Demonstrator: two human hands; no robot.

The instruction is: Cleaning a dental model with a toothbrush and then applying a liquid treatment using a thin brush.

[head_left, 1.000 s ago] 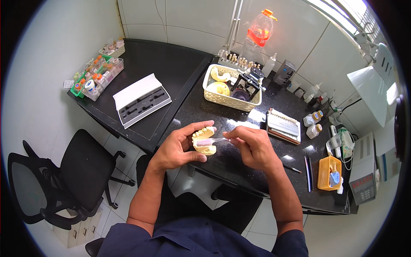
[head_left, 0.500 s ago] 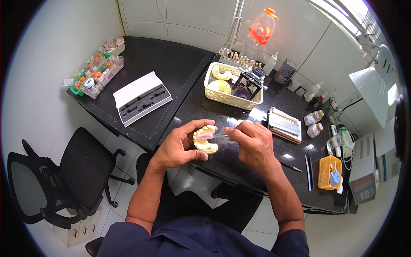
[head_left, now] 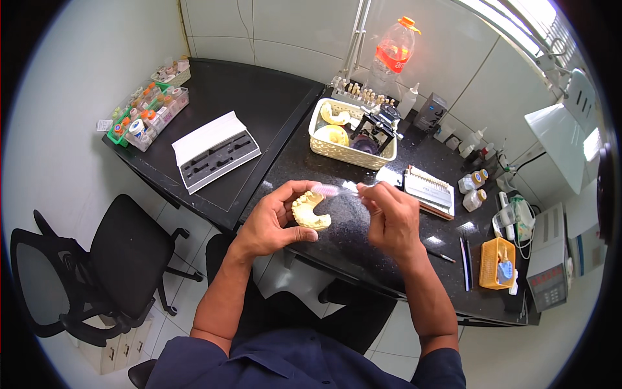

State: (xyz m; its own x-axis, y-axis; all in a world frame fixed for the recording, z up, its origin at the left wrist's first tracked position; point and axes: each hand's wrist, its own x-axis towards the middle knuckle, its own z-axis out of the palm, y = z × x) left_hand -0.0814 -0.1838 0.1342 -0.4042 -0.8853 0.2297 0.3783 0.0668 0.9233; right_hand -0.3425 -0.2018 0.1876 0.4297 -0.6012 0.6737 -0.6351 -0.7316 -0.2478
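Left hand point(head_left: 264, 223), fingers gripping a cream-yellow, horseshoe-shaped dental cast point(head_left: 303, 211); right hand point(head_left: 395, 218), fingers pinching a pink-bristled, clear-handled brush point(head_left: 325, 190).

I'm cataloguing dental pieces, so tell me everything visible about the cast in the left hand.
The dental cast is pale yellow, matte and horseshoe-shaped, apparently plaster, with tooth shapes along its curve. It is held up against the black worktop, its open end facing right. The left hand grips it from the left, with the thumb at its near edge and the fingers around the far side. A toothbrush with blurred pink bristles is at its far end; contact is unclear.
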